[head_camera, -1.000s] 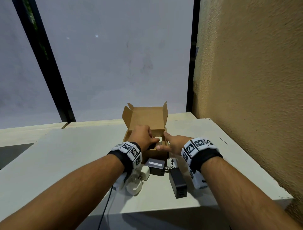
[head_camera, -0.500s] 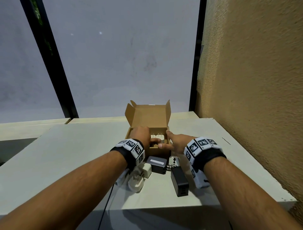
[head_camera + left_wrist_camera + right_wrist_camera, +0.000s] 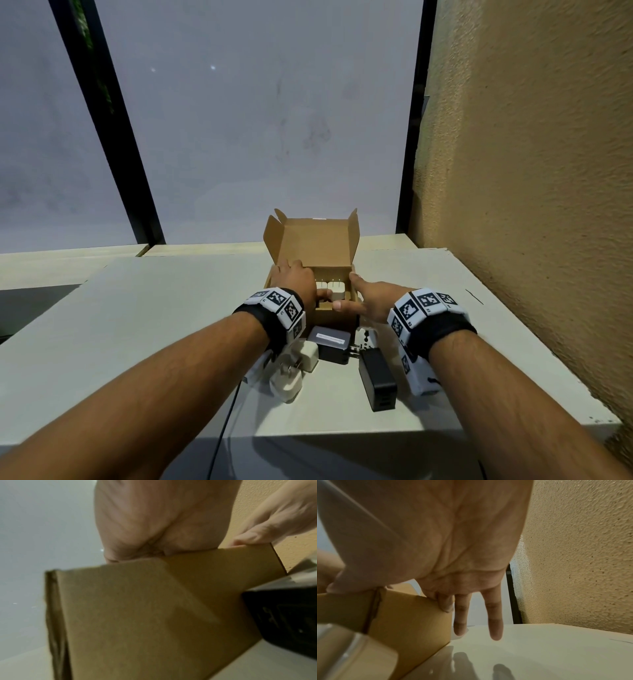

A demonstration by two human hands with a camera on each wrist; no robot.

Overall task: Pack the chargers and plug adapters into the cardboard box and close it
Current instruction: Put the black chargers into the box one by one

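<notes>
Open cardboard box (image 3: 317,240) sits mid-frame in the head view on a pale table (image 3: 137,308), lid flap standing up at the back, side flaps splayed. Two white chargers (image 3: 330,287) sit inside, prongs up, side by side. Left hand (image 3: 297,279) reaches into the box's left part, fingers bent down over the rim; whether they hold anything can't be told, the box wall hides the tips in the left wrist view. Right hand (image 3: 371,298) rests at the box's right front corner, thumb along the front rim, index finger on the right wall; two fingers (image 3: 494,622) hang straight down beside the box, gripping nothing. Below the box in the frame, on the table: white plug adapter (image 3: 287,380) and small white charger (image 3: 309,356) at lower left, black charger (image 3: 330,344) with a white label just against the box front, long black power brick (image 3: 377,380) to its right. Textured tan wall (image 3: 531,171) fills the right side, glass pane (image 3: 257,120) with dark frames (image 3: 106,120) fills the top.
</notes>
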